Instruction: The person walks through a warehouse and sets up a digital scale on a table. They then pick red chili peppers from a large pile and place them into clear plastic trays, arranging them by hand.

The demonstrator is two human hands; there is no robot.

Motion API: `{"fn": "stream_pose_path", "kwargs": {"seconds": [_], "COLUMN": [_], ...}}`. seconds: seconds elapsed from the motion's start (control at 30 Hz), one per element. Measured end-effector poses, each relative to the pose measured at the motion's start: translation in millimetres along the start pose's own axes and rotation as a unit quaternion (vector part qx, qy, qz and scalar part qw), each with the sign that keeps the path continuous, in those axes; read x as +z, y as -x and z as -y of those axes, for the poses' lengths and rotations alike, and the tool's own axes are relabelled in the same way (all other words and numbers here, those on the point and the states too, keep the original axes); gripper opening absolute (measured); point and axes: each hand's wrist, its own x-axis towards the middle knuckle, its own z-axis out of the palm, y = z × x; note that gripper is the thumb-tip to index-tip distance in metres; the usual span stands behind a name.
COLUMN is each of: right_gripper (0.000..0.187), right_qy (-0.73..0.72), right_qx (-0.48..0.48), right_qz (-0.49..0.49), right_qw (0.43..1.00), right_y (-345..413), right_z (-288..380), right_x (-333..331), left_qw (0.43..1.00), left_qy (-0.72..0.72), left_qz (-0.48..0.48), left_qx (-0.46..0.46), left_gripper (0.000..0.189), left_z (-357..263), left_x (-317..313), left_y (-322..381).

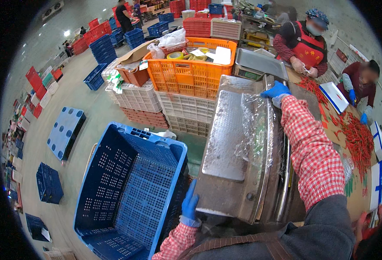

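Observation:
Before me stands a metal tabletop film-wrapping machine (225, 191) with a worn plate (226, 130) on its left part. Clear plastic film (255, 126) lies crumpled across the plate's right side and the roller bars. My right hand (277, 90), in a blue glove, is at the film's far end, its fingertips closed at the film's edge. My left hand (189, 202), also gloved in blue, is at the machine's near left corner; whether it grips the edge is unclear. Just left of that hand is a deep blue plastic crate (145, 182) with nothing in it.
An orange crate (184, 78) with tape rolls stands on white crates (187, 107) beyond the machine. A weighing scale (260, 63) sits behind. At right, two people work by red chillies (358, 139) and a white foam tray (334, 97). A blue pallet (66, 131) lies on the floor.

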Motion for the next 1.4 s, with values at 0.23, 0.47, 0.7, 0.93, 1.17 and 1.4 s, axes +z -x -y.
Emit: {"fn": "stream_pose_path", "kwargs": {"seconds": [0.23,0.47,0.7,0.93,1.17,1.4], "right_gripper": [0.059,0.06,0.044,0.047,0.054,0.052], "right_qy": [0.013,0.077,0.004,-0.159,-0.028,-0.072], "right_qx": [0.036,-0.019,-0.263,0.137,0.054,0.01], "right_qz": [0.063,-0.006,-0.194,-0.218,-0.359,-0.409], "right_qw": [0.997,0.997,0.945,0.953,0.931,0.91], "right_y": [-79.6,-84.2,46.6,318.2,328.9,331.8], "right_z": [-33.7,-36.7,-96.7,-158.4,-145.2,-134.5], "right_x": [28.3,22.2,-65.7,-32.0,51.9,38.9], "left_qw": [0.999,0.987,0.99,0.999,0.983,0.966], "left_qy": [0.0,-0.145,-0.026,0.035,0.166,-0.248], "left_qz": [-0.01,0.056,0.049,-0.021,-0.009,-0.036], "left_qx": [-0.031,-0.03,-0.127,-0.019,-0.073,0.071], "left_gripper": [0.043,0.053,0.052,0.04,0.038,0.038], "left_z": [18.6,19.0,17.2,32.3,20.5,5.7], "left_x": [22.4,63.7,59.3,56.7,51.8,38.8], "left_y": [-66.1,-70.0,-77.7,-84.4,-142.8,-150.2]}}
